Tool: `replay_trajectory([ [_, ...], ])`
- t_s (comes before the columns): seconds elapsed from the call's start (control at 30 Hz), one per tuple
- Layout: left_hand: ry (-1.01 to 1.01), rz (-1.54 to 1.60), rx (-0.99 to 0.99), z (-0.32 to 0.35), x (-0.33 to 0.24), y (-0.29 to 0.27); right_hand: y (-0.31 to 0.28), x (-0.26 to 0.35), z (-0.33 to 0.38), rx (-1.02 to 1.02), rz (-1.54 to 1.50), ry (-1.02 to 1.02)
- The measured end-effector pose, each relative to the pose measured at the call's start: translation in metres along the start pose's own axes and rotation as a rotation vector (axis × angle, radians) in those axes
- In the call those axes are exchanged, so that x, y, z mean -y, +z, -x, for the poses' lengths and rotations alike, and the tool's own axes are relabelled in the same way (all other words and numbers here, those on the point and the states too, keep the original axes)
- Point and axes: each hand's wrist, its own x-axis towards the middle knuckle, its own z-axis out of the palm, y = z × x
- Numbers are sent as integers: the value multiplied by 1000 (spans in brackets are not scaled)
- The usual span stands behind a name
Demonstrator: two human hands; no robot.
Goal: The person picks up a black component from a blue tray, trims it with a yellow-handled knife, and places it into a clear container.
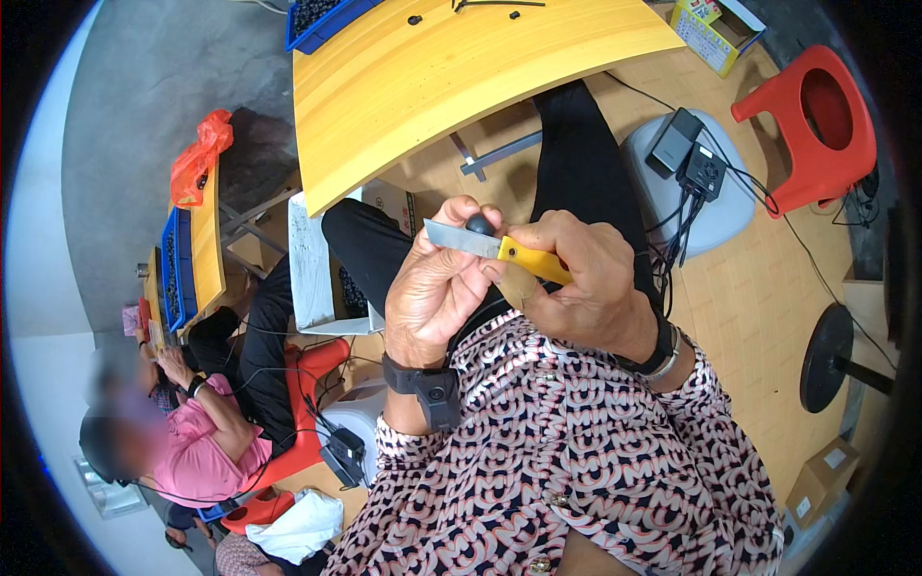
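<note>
Seated before the yellow worktop (461,86), the person has both hands raised above the lap. The left hand (434,293) has its fingers (459,213) curled tight around a small dark rounded piece (479,225), pinched at the fingertips so only its top shows. The right hand (586,278) is closed firmly on the yellow handle of a utility knife (499,248), whose grey blade lies across the left fingers, touching or just under the dark piece. A blue tray (327,21) sits at the far worktop edge. A red stool (816,125) stands off to the right, and another person in a pink shirt (206,451) sits to the left.
</note>
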Motion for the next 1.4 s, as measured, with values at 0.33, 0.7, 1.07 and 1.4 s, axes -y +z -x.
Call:
replay_trajectory([
  [0.33,9,22,-18,-1,2,0,2,-2,1,-14,-11,7],
  [0.7,53,3,-62,0,5,-1,2,1,0,-12,5,47],
  [1.07,69,-18,-98,1,6,3,2,1,0,-11,-33,87],
  [1.4,85,-15,-91,0,8,3,4,-2,1,-34,-56,108],
])
